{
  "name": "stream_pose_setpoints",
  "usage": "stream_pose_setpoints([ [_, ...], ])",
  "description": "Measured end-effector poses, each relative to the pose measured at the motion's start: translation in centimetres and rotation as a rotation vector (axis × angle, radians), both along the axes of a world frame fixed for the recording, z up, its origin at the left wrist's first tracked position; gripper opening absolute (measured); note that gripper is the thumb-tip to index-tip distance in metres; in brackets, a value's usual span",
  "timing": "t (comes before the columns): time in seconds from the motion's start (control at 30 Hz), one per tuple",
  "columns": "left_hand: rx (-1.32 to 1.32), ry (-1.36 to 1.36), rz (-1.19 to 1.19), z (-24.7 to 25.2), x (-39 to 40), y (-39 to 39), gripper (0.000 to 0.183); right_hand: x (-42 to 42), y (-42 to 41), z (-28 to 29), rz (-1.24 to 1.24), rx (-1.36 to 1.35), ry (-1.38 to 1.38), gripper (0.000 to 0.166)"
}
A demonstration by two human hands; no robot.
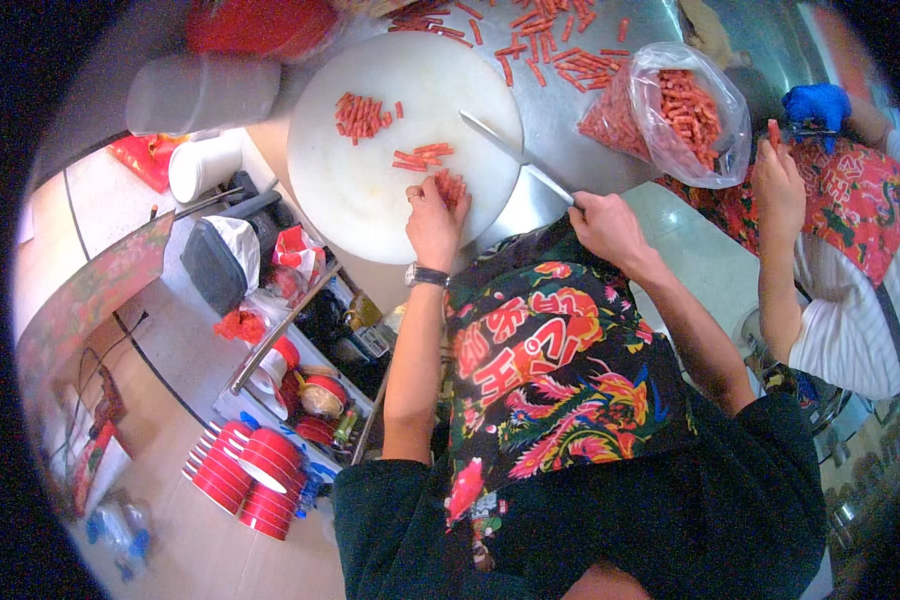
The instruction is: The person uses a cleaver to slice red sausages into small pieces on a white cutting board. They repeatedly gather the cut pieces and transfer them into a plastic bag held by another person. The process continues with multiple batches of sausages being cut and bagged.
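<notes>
A round white cutting board (330, 202) lies before me on a metal table. At its near edge my left hand (436, 232), with a watch on the wrist, has thumb and fingers around a cluster of short red sticks (450, 187), perhaps sausage. Just beyond the fingertips are a few loose sticks (424, 155). Farther left on the board a larger group of sticks (361, 116) lies side by side. My right hand (611, 232) grips the dark handle of a knife (491, 136). Its long blade slants across the board's right edge, apart from the sticks.
An open clear plastic bag (731, 127) of red sticks stands right of the board. More sticks (547, 37) lie scattered on the metal table (562, 112). At right, another person's hand (780, 184) holds a stick, near a blue-gloved hand (817, 105). Stacked red bowls (247, 472) are at lower left.
</notes>
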State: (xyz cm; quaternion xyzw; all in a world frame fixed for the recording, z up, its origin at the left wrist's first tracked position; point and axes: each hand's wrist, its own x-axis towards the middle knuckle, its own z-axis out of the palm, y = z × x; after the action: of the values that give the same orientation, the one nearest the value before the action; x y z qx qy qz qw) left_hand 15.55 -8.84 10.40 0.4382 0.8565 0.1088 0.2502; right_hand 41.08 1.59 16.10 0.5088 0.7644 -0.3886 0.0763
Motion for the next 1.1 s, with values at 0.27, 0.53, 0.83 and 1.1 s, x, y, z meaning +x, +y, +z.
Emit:
stream_pose_setpoints([
  [0.27, 0.153, 0.222, -0.309, 0.1, -5.9, 2.4, 0.040, 0.1, 0.0, -0.3, 0.015, 0.039, 0.009, 0.020],
  [0.53, 0.009, 0.105, -0.462, -0.8, -9.8, 2.8, 0.022, 0.3, 0.0, 0.0, 0.011, 0.008, -0.012, 0.020],
  [0.83, 0.061, -0.127, -0.232, -2.3, -8.6, 0.8, 0.029, 0.2, -0.3, -0.1, 0.018, 0.003, -0.030, 0.023],
  [1.1, 0.000, -0.010, -0.121, -0.2, -7.3, 4.2, 0.031, 0.1, -0.2, 0.3, 0.018, 0.013, -0.045, 0.021],
])
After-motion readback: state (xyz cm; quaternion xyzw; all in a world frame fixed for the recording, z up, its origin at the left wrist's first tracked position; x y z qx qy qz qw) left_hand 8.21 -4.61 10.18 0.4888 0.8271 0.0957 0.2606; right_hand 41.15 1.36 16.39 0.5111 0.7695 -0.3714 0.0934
